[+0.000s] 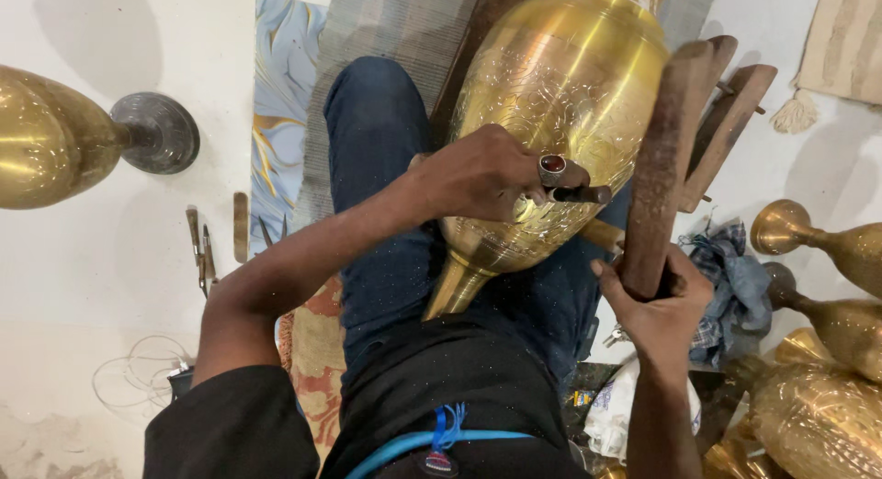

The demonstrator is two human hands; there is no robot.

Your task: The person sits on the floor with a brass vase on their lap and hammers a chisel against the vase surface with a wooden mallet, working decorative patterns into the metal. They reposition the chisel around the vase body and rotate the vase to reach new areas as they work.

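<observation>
The brass vase (560,121) lies tilted across the person's lap, above the floor mat. The left hand (487,176) pinches a dark chisel (581,193) against its engraved flank; the right hand (657,309) grips a wooden mallet (663,157) — raised. Engraving seems underway — next, a measured tap on the chisel's end.

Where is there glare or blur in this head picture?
In the head view, glare streaks run down the brass vase; the wooden mallet in the right hand is blurred; the left hand and its chisel are sharp.
</observation>
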